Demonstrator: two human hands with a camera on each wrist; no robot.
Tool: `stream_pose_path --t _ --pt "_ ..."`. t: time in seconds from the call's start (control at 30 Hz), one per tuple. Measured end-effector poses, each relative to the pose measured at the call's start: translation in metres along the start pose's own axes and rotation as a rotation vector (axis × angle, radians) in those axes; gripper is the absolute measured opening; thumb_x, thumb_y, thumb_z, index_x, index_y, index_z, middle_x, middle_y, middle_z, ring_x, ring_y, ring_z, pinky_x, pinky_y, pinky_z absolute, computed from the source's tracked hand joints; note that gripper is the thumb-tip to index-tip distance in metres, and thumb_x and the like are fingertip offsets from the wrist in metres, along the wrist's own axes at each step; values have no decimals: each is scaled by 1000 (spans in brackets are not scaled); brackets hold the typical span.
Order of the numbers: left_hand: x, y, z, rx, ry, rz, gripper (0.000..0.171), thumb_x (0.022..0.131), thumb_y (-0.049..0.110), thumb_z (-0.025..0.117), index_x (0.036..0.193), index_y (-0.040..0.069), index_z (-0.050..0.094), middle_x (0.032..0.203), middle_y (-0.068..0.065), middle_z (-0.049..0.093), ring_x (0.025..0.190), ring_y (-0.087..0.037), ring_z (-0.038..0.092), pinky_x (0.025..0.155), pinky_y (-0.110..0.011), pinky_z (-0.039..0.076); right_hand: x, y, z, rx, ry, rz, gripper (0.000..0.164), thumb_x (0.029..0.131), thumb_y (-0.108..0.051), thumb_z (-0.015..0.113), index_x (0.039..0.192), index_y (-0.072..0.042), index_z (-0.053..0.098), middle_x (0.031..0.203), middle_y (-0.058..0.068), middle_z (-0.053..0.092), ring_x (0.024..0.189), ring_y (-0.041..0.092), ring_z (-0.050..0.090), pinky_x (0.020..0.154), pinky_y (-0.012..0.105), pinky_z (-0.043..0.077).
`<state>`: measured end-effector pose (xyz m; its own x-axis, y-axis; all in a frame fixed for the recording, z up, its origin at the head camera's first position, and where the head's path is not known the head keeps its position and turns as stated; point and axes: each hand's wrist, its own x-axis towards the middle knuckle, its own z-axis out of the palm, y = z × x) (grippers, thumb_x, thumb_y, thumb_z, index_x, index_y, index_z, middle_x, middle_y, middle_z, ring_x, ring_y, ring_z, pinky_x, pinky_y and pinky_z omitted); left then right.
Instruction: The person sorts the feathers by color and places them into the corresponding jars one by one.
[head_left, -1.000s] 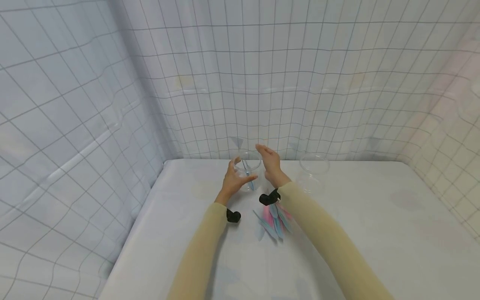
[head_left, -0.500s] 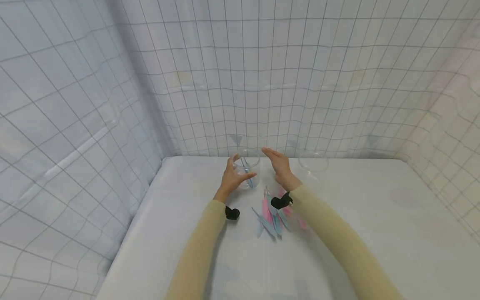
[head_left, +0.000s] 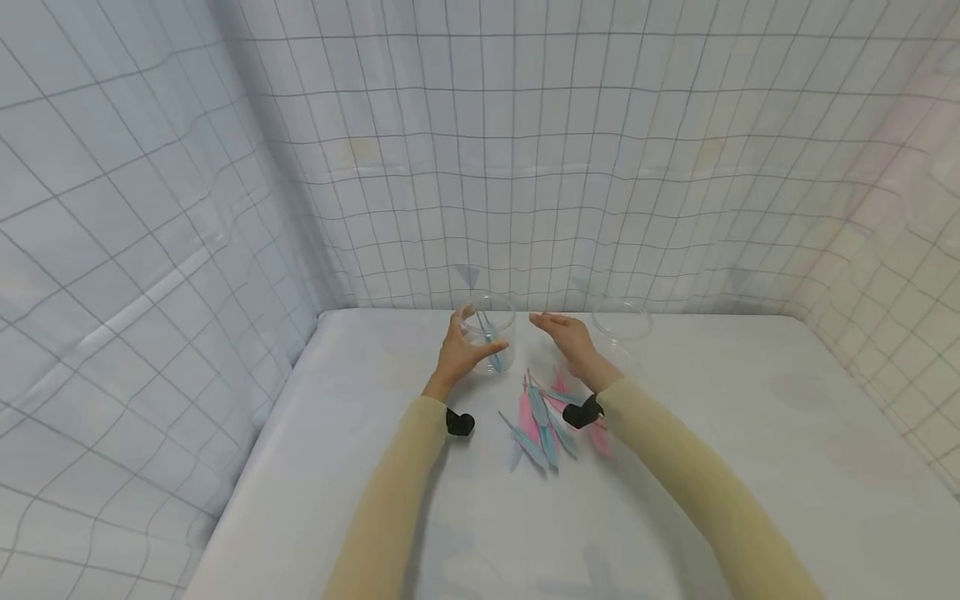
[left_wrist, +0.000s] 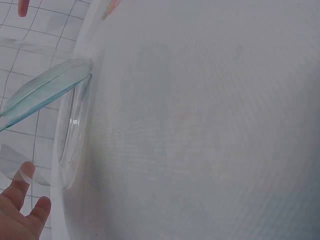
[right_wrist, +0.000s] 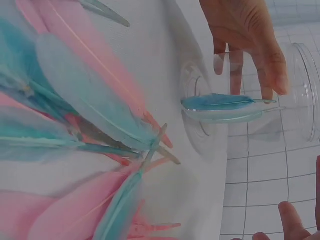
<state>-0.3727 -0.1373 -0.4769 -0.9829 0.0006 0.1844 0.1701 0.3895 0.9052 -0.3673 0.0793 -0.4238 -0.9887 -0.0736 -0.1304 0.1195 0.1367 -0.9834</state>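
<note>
Feathers in pink and blue (head_left: 540, 425) lay in a loose, overlapping heap on the white table (head_left: 735, 433), most of their quills pointing away from the person. Beyond the heap, near the table's far edge, a clear jar (head_left: 507, 337) stood upright, with two blue feathers (right_wrist: 220, 102) leaning inside it, vanes at the bottom and quills toward the rim. The left hand (head_left: 457, 350) gripped this jar from its left side, thumb across the near wall and fingers round behind. The right hand (head_left: 572, 340) held nothing; its fingers were extended and pointed toward the jar, just to its right and apart from it. A second clear jar (head_left: 622, 333) stood to the right of that hand. Both sleeves were pale yellow, a black device sat at each wrist, and grid-patterned cloth (head_left: 495, 150) hung behind the table.
</note>
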Motion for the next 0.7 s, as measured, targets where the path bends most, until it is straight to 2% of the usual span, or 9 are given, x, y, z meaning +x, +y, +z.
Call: stream_pose_path --t 0.27,0.53,0.7 --pt "-1 -2 0 -7 -5 -10 102 72 40 83 148 18 19 148 2 32 130 -32 33 99 -52 36 -1 14 -3 -234 -96 -7 49 86 -40 68 119 -4 66 145 7 42 136 30 29 108 49 23" --pt "0 0 0 -11 -2 -12 101 72 40 83 148 17 19 148 2 32 131 -32 33 99 -52 36 -3 24 -4 -315 -150 -30 38 84 -33 72 106 -2 71 146 15 38 135 36 29 107 50 26" --pt "-1 2 -1 -10 -6 -13 105 70 45 83 148 17 18 149 2 32 131 -32 33 99 -51 36 -3 30 -4 -370 -170 -34 34 83 -31 73 102 -3 72 148 16 34 136 35 27 108 49 24"
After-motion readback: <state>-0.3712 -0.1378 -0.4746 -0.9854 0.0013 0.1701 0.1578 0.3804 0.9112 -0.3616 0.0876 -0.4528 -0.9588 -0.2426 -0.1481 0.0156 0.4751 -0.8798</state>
